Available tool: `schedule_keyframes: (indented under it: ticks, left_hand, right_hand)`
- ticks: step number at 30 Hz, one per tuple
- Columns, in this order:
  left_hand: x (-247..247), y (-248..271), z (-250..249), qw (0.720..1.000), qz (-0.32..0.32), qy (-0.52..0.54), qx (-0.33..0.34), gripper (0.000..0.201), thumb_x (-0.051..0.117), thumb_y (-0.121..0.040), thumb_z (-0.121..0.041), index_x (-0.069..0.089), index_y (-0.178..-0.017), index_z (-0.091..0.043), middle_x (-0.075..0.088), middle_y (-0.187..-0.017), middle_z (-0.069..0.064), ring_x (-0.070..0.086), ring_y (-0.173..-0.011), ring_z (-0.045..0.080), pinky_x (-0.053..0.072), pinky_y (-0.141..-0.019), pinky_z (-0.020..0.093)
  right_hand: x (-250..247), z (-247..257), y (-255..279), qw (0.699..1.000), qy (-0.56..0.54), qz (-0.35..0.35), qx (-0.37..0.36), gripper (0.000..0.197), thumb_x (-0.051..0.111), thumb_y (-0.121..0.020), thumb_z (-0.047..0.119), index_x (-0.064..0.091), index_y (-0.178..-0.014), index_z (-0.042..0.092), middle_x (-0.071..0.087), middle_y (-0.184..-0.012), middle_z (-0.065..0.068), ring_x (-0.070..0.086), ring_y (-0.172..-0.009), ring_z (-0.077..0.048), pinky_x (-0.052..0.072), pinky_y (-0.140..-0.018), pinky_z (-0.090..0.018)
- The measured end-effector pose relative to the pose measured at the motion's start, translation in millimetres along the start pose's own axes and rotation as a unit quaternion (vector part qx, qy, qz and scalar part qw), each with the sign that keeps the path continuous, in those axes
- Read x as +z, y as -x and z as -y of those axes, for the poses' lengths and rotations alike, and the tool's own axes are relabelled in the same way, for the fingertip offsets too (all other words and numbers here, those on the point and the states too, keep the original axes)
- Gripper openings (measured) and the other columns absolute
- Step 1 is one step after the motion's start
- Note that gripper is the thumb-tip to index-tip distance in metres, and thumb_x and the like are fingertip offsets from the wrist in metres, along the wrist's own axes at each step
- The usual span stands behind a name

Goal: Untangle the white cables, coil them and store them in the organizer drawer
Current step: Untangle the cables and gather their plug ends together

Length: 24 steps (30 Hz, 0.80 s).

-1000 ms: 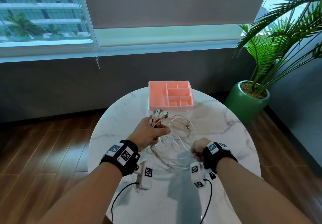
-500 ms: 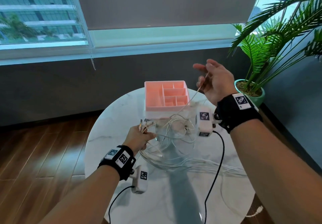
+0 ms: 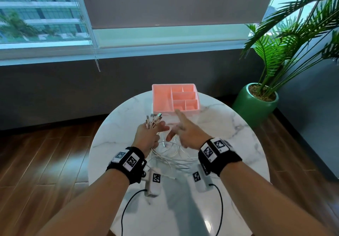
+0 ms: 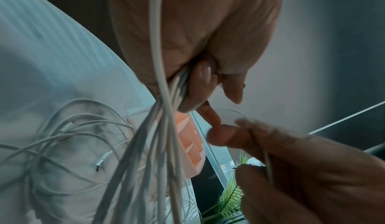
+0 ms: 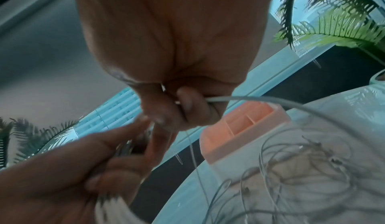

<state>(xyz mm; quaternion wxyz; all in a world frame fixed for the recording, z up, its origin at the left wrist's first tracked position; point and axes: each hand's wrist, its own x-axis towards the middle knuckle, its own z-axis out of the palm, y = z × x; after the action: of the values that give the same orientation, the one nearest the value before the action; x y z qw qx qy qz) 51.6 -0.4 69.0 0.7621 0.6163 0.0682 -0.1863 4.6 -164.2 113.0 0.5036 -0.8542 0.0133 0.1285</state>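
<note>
My left hand (image 3: 150, 135) grips a bundle of white cables (image 4: 164, 115) over the round marble table (image 3: 229, 125); their plug ends (image 3: 153, 120) stick up past the fingers. Loose loops of the white cables (image 3: 170, 156) lie tangled on the table below both hands. My right hand (image 3: 177, 129) is close beside the left, index finger stretched out towards the organizer. In the right wrist view its thumb and a curled finger pinch one white cable (image 5: 220, 99). The pink organizer (image 3: 174, 98) with several compartments stands at the table's far side.
A green pot (image 3: 255, 105) with a palm stands on the floor to the right of the table. Dark wall and window lie behind the organizer. Wooden floor (image 3: 45, 162) surrounds the table. Black camera leads hang from both wrists.
My right hand, raised high to the right half a second ago pulling one cable out, has come back down next to the left hand. The left hand kept its grip on the bundle.
</note>
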Motion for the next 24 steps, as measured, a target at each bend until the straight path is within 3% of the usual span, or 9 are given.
schedule_keyframes:
  ticks: [3, 7, 10, 12, 15, 17, 18, 20, 24]
  left_hand:
    - [5, -3, -3, 1.0, -0.02, -0.008, 0.011, 0.01, 0.07, -0.096, -0.015, 0.063, -0.091, -0.008, 0.071, -0.079, 0.012, 0.031, -0.041, 0.009, 0.027, -0.035, 0.02]
    - [4, -7, -1, 0.999, -0.039, -0.002, 0.019, 0.012, 0.075, -0.09, -0.007, 0.065, -0.095, -0.009, 0.059, -0.067, 0.009, 0.029, -0.042, 0.01, 0.025, -0.035, 0.021]
    - [2, -7, 1, 0.999, -0.017, -0.029, 0.032, 0.018, 0.077, -0.086, -0.002, 0.068, -0.101, -0.007, 0.06, -0.07, 0.013, 0.029, -0.044, 0.012, 0.026, -0.036, 0.022]
    - [3, -4, 0, 0.997, 0.003, -0.062, 0.046, 0.02, 0.078, -0.084, -0.002, 0.069, -0.102, -0.001, 0.06, -0.068, 0.014, 0.031, -0.043, 0.013, 0.027, -0.038, 0.023]
    - [6, 2, -2, 0.989, 0.07, -0.122, 0.049, 0.019, 0.081, -0.082, -0.005, 0.064, -0.084, 0.001, 0.048, -0.054, 0.004, 0.033, -0.041, 0.014, 0.029, -0.039, 0.024]
    - [7, 7, -1, 0.973, 0.136, -0.181, 0.051, 0.03, 0.091, -0.071, -0.024, 0.067, -0.082, -0.009, 0.059, -0.061, 0.01, 0.039, -0.045, 0.017, 0.032, -0.043, 0.025]
    - [7, 9, 1, 0.962, 0.156, -0.218, 0.051, 0.035, 0.093, -0.065, -0.032, 0.069, -0.082, -0.013, 0.066, -0.067, 0.013, 0.041, -0.047, 0.019, 0.034, -0.045, 0.026]
    - [4, 13, 5, 0.954, 0.18, -0.235, 0.041, 0.031, 0.093, -0.066, -0.028, 0.068, -0.08, -0.018, 0.074, -0.075, 0.008, 0.04, -0.049, 0.02, 0.032, -0.046, 0.028]
    - [-6, 16, 13, 0.967, 0.145, -0.208, 0.023, 0.027, 0.09, -0.072, -0.009, 0.066, -0.083, -0.014, 0.074, -0.086, 0.025, 0.04, -0.062, 0.026, 0.03, -0.044, 0.026]
  right_hand:
    - [18, -3, 1, 0.998, 0.042, 0.026, -0.029, 0.05, 0.043, -0.104, 0.022, 0.028, -0.151, 0.029, 0.076, -0.094, 0.003, 0.063, -0.055, -0.029, 0.053, -0.056, -0.03]
    - [26, -13, 1, 0.996, 0.054, -0.018, -0.068, 0.049, 0.042, -0.104, 0.019, 0.032, -0.151, 0.03, 0.076, -0.093, 0.004, 0.068, -0.056, -0.021, 0.05, -0.058, -0.019]
    - [31, -30, 0, 0.999, -0.007, 0.001, -0.05, 0.057, 0.049, -0.102, 0.02, 0.025, -0.153, 0.028, 0.075, -0.093, 0.004, 0.068, -0.061, -0.014, 0.055, -0.07, -0.026]
    - [29, -31, -1, 0.99, -0.139, 0.008, -0.002, 0.047, 0.054, -0.095, 0.02, 0.046, -0.141, 0.022, 0.075, -0.095, -0.003, 0.067, -0.071, -0.018, 0.052, -0.07, -0.034]
    - [21, -28, -9, 0.909, -0.4, -0.049, 0.111, 0.042, 0.053, -0.087, 0.039, 0.066, -0.11, 0.006, 0.071, -0.086, -0.014, 0.064, -0.072, -0.027, 0.048, -0.067, -0.034]
    - [12, -27, -17, 0.855, -0.496, -0.072, 0.134, 0.054, 0.042, -0.099, 0.047, 0.058, -0.119, 0.0, 0.07, -0.096, -0.02, 0.065, -0.073, -0.03, 0.053, -0.065, -0.036]
    - [5, -25, -21, 0.835, -0.531, -0.078, 0.123, 0.055, 0.04, -0.102, 0.045, 0.052, -0.127, -0.002, 0.069, -0.107, -0.023, 0.066, -0.078, -0.031, 0.056, -0.064, -0.037]
    - [-11, -20, -25, 0.804, -0.582, -0.098, 0.079, 0.05, 0.044, -0.104, 0.034, 0.043, -0.137, -0.004, 0.067, -0.12, -0.025, 0.07, -0.087, -0.031, 0.06, -0.069, -0.038]
    - [-54, 5, -26, 0.785, -0.586, -0.2, -0.012, 0.028, 0.052, -0.101, 0.014, 0.055, -0.125, 0.0, 0.072, -0.099, -0.015, 0.068, -0.073, -0.021, 0.057, -0.064, -0.033]
